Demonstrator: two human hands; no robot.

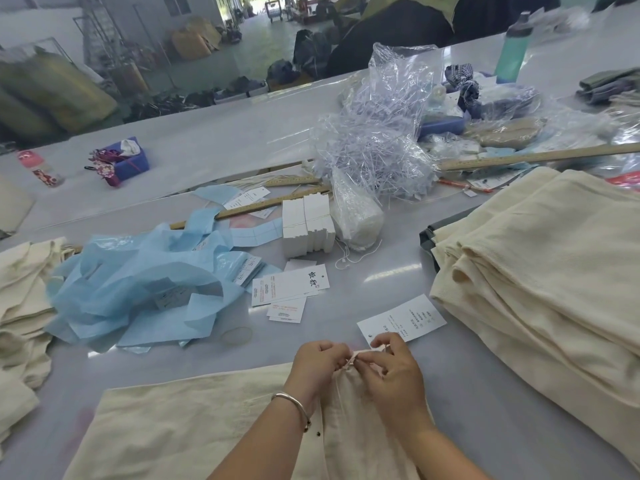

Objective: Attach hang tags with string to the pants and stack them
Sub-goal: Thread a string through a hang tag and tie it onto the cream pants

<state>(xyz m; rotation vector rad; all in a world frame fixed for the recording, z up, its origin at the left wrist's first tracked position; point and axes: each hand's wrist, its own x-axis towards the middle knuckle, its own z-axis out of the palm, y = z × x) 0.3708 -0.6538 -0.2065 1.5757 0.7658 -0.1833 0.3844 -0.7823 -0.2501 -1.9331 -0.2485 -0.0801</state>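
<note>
Cream pants (194, 431) are spread flat on the grey table (485, 420), directly under both hands. The left hand (320, 367) and the right hand (393, 372) are brought together at the top edge of the fabric, fingertips meeting, and a thin string (350, 361) is pinched between them; whether it is already knotted cannot be made out at this size. A silver bangle (294, 405) is worn on the left wrist.

Just beyond the right hand, a white tag (407, 318) is lying face up on the table, its punched corner nearest the fingers and apparently joined to the string. Further forward of the left hand, several loose tags (289, 287) are scattered, and beyond those a banded block of tags (306, 223) is stood beside a clear bag of strings (356, 216). A heap of clear plastic (381, 133) is piled behind these.

To the right of the hands, a tall stack of folded cream pants (540, 258) is seen. To the left, crumpled blue wrapping (138, 292) is lying, and past it, at the edge of view, more cream cloth (20, 306) is heaped. A wooden ruler (533, 156) is laid across the far clutter.
</note>
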